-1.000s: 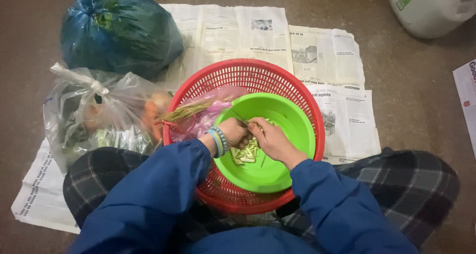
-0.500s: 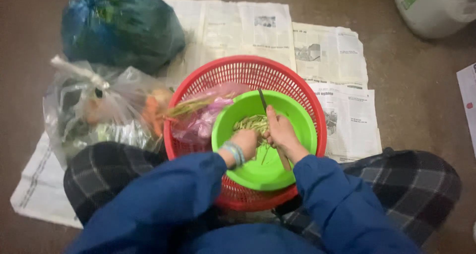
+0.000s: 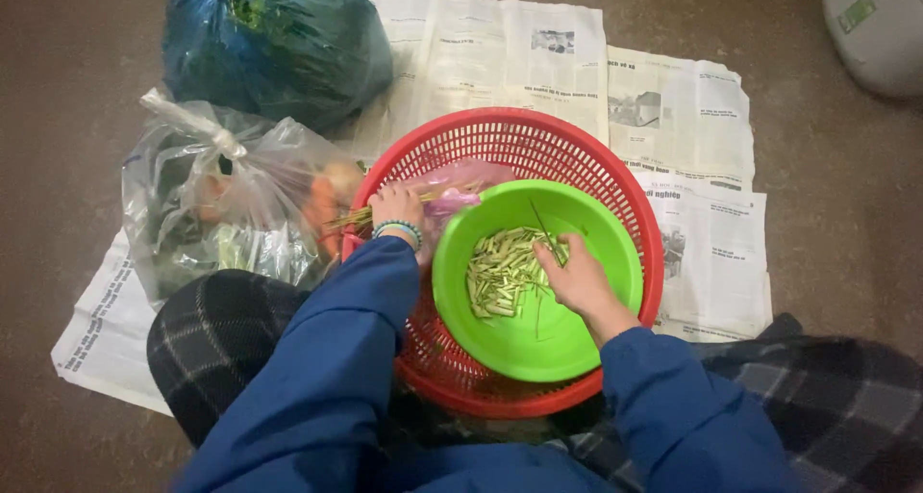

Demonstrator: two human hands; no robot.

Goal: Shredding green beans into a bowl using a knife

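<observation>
A green bowl [image 3: 567,344] sits inside a red plastic basket [image 3: 538,132] between my knees. Cut pale green stem pieces [image 3: 500,272] lie in a heap in the bowl. My right hand [image 3: 577,277] rests in the bowl, its fingertips closed on a thin green stem beside the heap. My left hand [image 3: 396,204] is at the basket's left rim, gripping a bundle of long stems [image 3: 351,219] that pokes out of a pink bag [image 3: 452,190] in the basket. I wear blue sleeves and a bead bracelet on the left wrist.
Sheets of newspaper [image 3: 673,118] cover the floor under the basket. A clear plastic bag [image 3: 226,204] with carrots and greens lies at the left. A dark blue-green bag [image 3: 274,41] stands behind it. A white appliance [image 3: 880,26] is at the top right.
My left hand left the bowl and moved left to the stem bundle at the basket's rim. My right hand stayed in the bowl, and the cut pieces now lie uncovered.
</observation>
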